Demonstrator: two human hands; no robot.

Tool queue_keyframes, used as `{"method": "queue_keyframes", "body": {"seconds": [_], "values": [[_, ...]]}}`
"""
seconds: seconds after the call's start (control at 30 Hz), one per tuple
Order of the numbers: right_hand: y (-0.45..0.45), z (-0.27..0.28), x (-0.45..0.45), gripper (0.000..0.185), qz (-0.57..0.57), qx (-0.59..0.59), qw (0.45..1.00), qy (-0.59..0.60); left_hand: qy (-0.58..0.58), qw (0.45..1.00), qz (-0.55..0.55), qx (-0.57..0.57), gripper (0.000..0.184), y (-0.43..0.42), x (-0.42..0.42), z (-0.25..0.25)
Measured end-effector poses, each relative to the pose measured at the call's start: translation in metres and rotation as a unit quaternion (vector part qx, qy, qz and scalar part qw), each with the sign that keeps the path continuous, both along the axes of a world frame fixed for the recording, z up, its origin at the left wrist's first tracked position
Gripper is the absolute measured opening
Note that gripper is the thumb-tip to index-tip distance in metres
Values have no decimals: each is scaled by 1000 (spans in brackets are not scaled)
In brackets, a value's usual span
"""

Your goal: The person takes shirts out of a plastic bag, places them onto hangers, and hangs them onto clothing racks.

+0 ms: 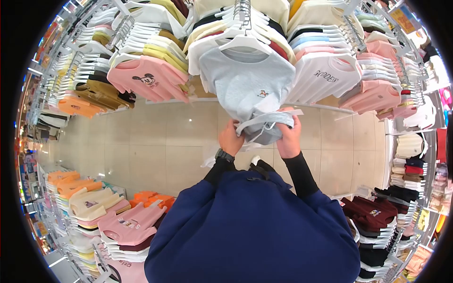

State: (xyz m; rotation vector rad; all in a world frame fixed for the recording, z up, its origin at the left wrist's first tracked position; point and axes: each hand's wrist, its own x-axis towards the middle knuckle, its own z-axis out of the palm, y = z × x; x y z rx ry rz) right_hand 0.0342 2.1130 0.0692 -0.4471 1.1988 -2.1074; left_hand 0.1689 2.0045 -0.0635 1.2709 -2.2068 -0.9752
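Observation:
A light grey sweatshirt (pixel 236 78) with a small printed figure on its chest hangs from a white hanger (pixel 245 43) at the front of the middle rack. Below it, a bunched grey cloth with a curved band (pixel 266 121) and thin white strips is between my hands. I cannot tell whether this cloth is the sweatshirt's hem or a separate piece. My left hand (pixel 231 137), with a dark watch (pixel 224 155) at the wrist, grips its left side. Closed on the right side is my right hand (pixel 289 135), near a white strip (pixel 296 112).
Racks of hanging tops flank the sweatshirt, with a pink mouse-print top (pixel 146 78) to the left and a white lettered top (pixel 325 75) to the right. Tiled floor (pixel 155 141) lies below. More racks, including a maroon top (pixel 373 212), stand on both sides of my body.

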Motion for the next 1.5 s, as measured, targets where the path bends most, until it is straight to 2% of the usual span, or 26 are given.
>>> {"method": "queue_keyframes", "body": {"seconds": [0.03, 0.1, 0.17, 0.2, 0.3, 0.4, 0.5, 0.57, 0.63, 0.7, 0.77, 0.83, 0.9, 0.97, 1.03, 1.1, 1.2, 1.4, 1.5], "values": [[0, 3, 1, 28, -23, -20, 999, -44, -7, 1000, 7, 12, 31, -3, 3, -29], [6, 5, -3, 31, -34, -30, 997, -61, -19, 999, 19, 36, 34, -12, 17, -83], [12, 4, -10, 30, -53, -20, 995, -79, 33, 996, 1, 85, 36, -27, 31, -91], [16, 1, -15, 29, -48, -19, 995, -88, 55, 992, -7, 112, 37, -27, 36, -93], [17, 2, -19, 26, -16, -32, 993, -111, 96, 983, -103, 113, 57, -21, 32, -59], [9, 6, -7, 24, -16, -53, 991, -125, 82, 981, -156, 82, 79, 3, 13, -60], [2, 4, -5, 28, -6, -78, 990, -118, 53, 981, -164, 91, 96, 25, -6, -43], [-1, 11, -1, 29, -12, -78, 989, -121, 51, 989, -127, 59, 73, 31, -13, -45], [2, 18, -1, 31, 4, -84, 989, -124, 35, 992, -112, 42, 56, 26, -19, -72], [6, 19, -5, 32, 6, -89, 989, -119, 79, 991, -61, 87, 38, 13, -16, -103], [13, 13, -17, 32, -9, -90, 990, -108, 153, 975, -24, 160, 28, -4, -11, -108], [20, 10, -28, 33, -27, -89, 988, -121, 248, 933, 5, 260, 25, -17, 1, -91], [21, 19, -34, 33, -36, -90, 986, -134, 243, 906, 7, 347, 26, -16, 10, -66], [18, 21, -34, 34, -37, -115, 979, -164, 304, 915, -69, 256, 33, 0, 11, -59], [14, 19, -32, 34, -17, -147, 973, -177, 170, 965, -149, 131, 56, 24, 6, -37], [7, 21, -27, 34, 1, -150, 971, -188, 80, 980, -178, 33, 69, 44, -13, -32], [4, 25, -22, 34, 27, -162, 962, -216, 49, 981, -144, 117, 60, 46, -45, -54], [4, 41, -22, 33, 6, -153, 965, -213, 153, 982, -94, 58, 35, 32, -60, -73], [5, 40, -27, 33, -18, -148, 966, -209, 195, 972, -102, 82, 29, 21, -55, -139]]}}
